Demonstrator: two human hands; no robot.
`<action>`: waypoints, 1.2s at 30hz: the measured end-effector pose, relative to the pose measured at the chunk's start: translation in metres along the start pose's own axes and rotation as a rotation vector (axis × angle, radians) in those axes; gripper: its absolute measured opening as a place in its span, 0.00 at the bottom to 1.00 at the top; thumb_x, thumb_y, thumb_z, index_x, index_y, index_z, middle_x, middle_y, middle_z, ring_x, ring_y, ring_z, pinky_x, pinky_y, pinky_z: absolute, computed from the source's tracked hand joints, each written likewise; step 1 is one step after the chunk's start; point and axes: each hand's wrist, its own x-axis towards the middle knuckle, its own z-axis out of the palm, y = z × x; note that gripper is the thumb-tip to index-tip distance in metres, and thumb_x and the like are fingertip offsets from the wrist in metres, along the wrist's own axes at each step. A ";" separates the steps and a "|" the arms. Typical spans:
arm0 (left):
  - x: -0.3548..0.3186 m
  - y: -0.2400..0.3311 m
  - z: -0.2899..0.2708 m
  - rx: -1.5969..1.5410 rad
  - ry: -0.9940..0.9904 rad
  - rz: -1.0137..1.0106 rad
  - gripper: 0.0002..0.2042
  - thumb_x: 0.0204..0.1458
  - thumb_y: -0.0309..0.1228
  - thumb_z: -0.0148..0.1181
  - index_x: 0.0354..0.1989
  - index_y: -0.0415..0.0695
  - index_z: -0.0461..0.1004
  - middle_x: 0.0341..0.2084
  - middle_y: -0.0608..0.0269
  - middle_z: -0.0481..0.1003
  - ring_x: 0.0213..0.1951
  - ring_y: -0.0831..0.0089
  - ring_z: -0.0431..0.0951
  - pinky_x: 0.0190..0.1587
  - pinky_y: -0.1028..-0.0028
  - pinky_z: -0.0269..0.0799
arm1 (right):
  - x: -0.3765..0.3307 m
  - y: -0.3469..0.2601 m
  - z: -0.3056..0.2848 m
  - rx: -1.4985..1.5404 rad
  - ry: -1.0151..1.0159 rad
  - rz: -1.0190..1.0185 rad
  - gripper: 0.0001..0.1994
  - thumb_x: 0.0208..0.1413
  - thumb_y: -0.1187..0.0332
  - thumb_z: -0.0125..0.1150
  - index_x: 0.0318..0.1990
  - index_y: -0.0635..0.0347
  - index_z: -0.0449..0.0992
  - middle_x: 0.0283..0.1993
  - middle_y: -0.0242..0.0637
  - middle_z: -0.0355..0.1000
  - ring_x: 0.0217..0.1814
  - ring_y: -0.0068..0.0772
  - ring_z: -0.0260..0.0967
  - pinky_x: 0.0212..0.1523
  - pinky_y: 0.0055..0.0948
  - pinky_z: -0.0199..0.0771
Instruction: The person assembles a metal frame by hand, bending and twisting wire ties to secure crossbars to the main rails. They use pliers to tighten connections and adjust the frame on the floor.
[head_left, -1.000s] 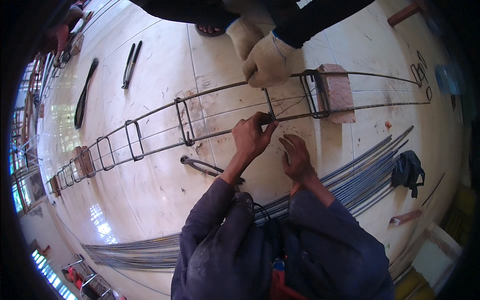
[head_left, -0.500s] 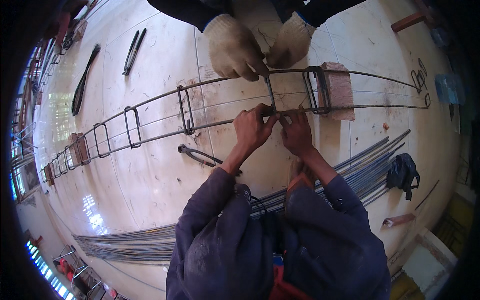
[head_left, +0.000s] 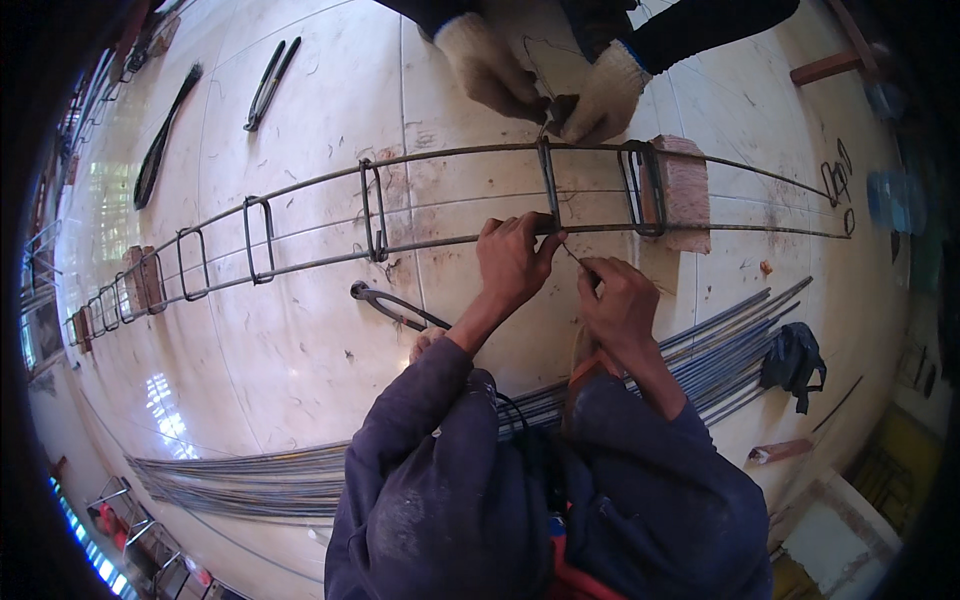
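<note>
One rebar cage point(head_left: 450, 235), lying left-right

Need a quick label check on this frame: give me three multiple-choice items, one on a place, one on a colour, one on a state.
1. Where does the wooden block sit?
A. Under the right end of the rebar cage
B. On the bundle of straight rods
C. In the person's left hand

2. What colour are the co-worker's gloves?
A. Black
B. Off-white
C. Orange

3. What is the left hand doing?
A. Lying flat on the floor
B. Gripping the near long bar at a stirrup
C. Holding the hooked tool

Answers:
1 A: the cage bars and a stirrup cross over the block.
2 B: both knit gloves at the far bar look pale cream.
3 B: its fingers wrap the bar, while the right hand pinches thin tie wire beside it.
</note>
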 end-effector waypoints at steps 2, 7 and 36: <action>-0.004 0.001 0.002 0.015 0.071 0.031 0.10 0.44 0.36 0.63 0.32 0.45 0.75 0.24 0.64 0.78 0.26 0.68 0.75 0.36 0.70 0.62 | -0.003 0.001 -0.007 0.012 -0.002 -0.007 0.05 0.45 0.68 0.59 0.30 0.57 0.78 0.26 0.39 0.72 0.27 0.43 0.70 0.29 0.38 0.69; -0.004 -0.003 0.013 -0.070 0.225 0.094 0.15 0.43 0.37 0.65 0.38 0.44 0.77 0.21 0.63 0.76 0.24 0.70 0.74 0.35 0.71 0.60 | -0.001 -0.004 -0.027 0.135 -0.137 0.215 0.07 0.47 0.67 0.59 0.31 0.59 0.78 0.28 0.44 0.72 0.30 0.49 0.70 0.32 0.40 0.68; -0.004 -0.015 -0.004 -0.104 0.043 0.294 0.11 0.42 0.34 0.63 0.35 0.49 0.78 0.34 0.70 0.77 0.36 0.70 0.72 0.45 0.68 0.60 | 0.051 0.016 0.002 0.347 -0.394 0.138 0.14 0.57 0.61 0.53 0.36 0.67 0.74 0.25 0.38 0.73 0.26 0.24 0.70 0.30 0.25 0.69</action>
